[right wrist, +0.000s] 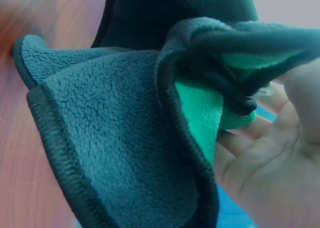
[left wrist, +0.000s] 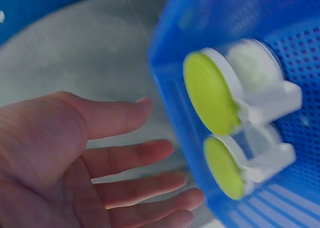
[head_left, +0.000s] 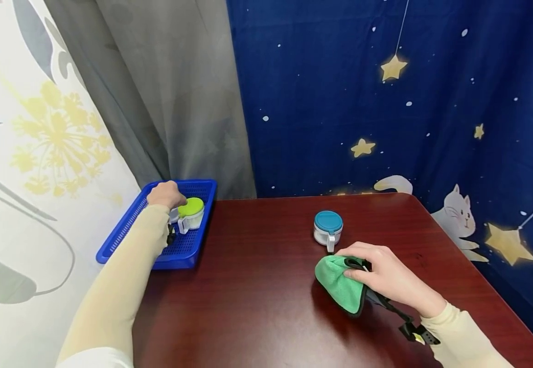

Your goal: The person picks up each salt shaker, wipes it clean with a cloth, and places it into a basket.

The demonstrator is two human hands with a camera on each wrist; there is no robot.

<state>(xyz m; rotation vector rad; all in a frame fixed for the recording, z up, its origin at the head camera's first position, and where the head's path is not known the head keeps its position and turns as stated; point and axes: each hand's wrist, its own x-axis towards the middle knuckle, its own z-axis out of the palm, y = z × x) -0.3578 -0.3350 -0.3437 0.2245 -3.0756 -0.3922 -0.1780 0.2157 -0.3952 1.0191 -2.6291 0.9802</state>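
Green cloth (head_left: pixel 341 283) pinched in R hand (head_left: pixel 390 271); L hand (head_left: pixel 165 194) held loose by basket (head_left: pixel 174 262)

Nearest, a dark red-brown table (head_left: pixel 248 312) is reached over from both sides by cream sleeves (head_left: pixel 466 335); a black strap (head_left: pixel 418 332) is worn at the R wrist. On the R half, near-to-mid, the cloth is gripped btwn thumb & fingers of the R hand. It's folded & hanging, w/ bright green on one face, grey-ish on the other, black edging all round. Whether the table is touched by its lower edge can't be told.

Just beyond, a blue-lidded jar (head_left: pixel 328 223) is stood upright, its white handle turned to the near side, close to the R fingertips.

Far L, the blue perforated basket is set on the table. Two jars w/ lime lids are held in it, side by side: a larger-looking one (left wrist: pixel 210 92) & a smaller-looking one (left wrist: pixel 225 165), both w/ white handles. Beside them the L hand is held w/ fingers spread, nearly straight; nothing is gripped, & a gap to the lids is seen in the L wrist view.

Farthest, the table is backed by a grey curtain (head_left: pixel 179 76) (L) & a navy star-print one (head_left: pixel 321 76) (R).
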